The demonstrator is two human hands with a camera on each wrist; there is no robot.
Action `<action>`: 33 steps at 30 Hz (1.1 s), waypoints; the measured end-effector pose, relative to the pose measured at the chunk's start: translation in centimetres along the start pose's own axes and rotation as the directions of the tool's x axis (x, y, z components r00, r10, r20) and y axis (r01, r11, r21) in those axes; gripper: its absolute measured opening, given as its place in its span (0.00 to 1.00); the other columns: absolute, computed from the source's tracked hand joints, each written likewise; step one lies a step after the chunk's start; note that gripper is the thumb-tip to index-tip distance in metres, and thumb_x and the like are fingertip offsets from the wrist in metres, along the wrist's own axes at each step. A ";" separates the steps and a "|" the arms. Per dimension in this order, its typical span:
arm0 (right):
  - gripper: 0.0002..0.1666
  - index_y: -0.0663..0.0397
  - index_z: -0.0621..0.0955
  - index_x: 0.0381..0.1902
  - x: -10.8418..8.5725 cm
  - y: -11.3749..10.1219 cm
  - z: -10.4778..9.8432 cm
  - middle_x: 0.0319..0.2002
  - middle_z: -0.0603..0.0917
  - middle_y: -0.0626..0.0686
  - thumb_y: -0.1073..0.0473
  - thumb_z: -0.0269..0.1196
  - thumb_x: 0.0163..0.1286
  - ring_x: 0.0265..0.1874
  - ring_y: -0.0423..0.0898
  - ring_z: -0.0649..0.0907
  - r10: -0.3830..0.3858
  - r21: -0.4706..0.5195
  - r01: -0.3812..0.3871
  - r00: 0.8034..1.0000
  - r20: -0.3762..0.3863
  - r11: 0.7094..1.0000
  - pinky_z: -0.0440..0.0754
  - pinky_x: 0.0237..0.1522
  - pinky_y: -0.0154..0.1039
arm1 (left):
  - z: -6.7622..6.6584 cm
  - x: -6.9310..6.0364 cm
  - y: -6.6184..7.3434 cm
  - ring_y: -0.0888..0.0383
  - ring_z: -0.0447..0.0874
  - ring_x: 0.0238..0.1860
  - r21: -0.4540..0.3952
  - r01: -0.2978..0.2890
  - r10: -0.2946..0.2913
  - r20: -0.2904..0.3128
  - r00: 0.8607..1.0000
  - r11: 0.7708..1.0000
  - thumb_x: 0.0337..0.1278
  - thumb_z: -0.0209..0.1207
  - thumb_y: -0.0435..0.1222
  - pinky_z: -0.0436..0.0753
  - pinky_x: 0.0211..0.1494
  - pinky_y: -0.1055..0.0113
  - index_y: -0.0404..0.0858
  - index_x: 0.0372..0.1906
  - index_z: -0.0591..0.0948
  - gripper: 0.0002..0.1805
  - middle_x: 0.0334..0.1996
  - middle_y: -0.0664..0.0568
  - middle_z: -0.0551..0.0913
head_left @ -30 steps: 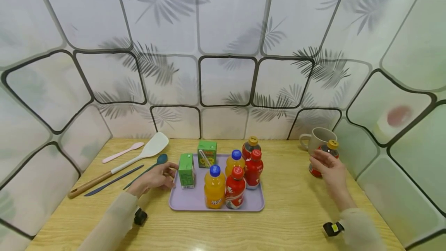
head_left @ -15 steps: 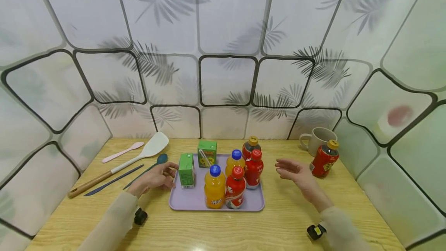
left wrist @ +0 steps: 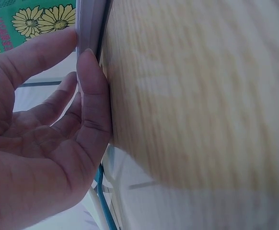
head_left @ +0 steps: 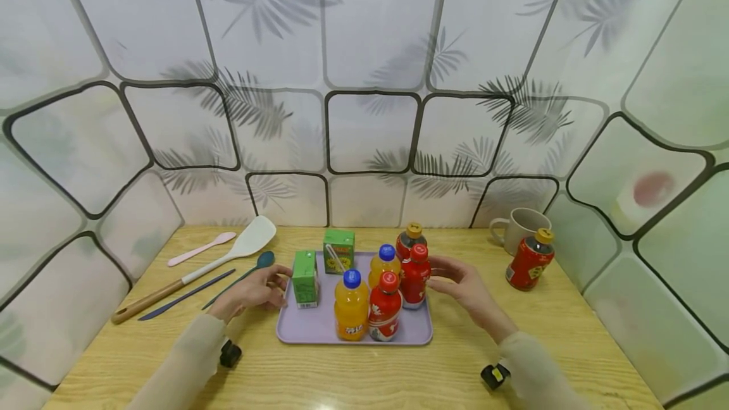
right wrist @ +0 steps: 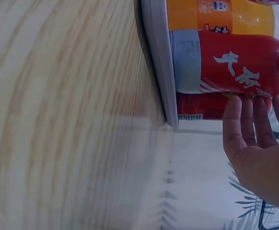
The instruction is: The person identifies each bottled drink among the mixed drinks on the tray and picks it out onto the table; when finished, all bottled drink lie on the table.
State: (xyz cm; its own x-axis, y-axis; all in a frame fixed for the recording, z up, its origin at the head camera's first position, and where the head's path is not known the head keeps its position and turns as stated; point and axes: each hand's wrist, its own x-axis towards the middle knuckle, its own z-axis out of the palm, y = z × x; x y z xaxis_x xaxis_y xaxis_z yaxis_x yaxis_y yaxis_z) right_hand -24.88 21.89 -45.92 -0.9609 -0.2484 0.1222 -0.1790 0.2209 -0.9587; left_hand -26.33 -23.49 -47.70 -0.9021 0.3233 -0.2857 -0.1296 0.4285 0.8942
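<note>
My left hand [head_left: 256, 290] stays at the left edge of the lilac tray [head_left: 313, 324], its curled fingers holding the rim beside a green juice carton [head_left: 305, 280]. In the left wrist view, fingertips meet the tray's rim [left wrist: 89, 24]. At the tray's right side my right hand [head_left: 464, 283] reaches toward a red-capped red bottle [head_left: 414, 277]. Its fingers [right wrist: 264, 122] extend beside that red bottle [right wrist: 235, 64] in the right wrist view, near or against it; firm contact is unclear. The thumb is mostly cut off at the frame edge.
Several other drinks share the tray, including an orange juice bottle [head_left: 350, 309]. A mug [head_left: 521, 226] and a dark drink bottle [head_left: 529, 264] stand at the right. Utensils, including a white spatula [head_left: 253, 239], lie at the left. Patterned walls close off the table.
My right hand has left the dark drink bottle at the right and moved leftward to the red bottle on the tray. The left hand and the tray have stayed in place.
</note>
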 end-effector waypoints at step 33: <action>0.41 0.53 0.74 0.65 0.3 -0.8 4.0 0.61 0.76 0.56 0.61 0.76 0.52 0.53 0.52 0.75 0.059 -0.042 -0.069 0.977 -0.203 0.997 0.80 0.55 0.43 | 0.2 -0.1 0.1 0.55 0.77 0.34 0.016 -0.015 0.015 0.007 1.000 1.000 0.48 0.65 0.24 0.81 0.35 0.62 0.33 0.65 0.67 0.35 0.44 0.41 0.73</action>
State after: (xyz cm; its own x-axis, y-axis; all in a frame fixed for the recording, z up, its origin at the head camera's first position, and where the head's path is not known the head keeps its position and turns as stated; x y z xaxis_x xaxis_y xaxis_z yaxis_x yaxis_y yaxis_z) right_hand -24.19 17.91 -46.14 -0.9926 -0.0379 0.1152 -0.1212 0.2771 -0.9532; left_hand -26.14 -23.34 -47.60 -0.9011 0.3356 -0.2745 -0.1091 0.4372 0.8927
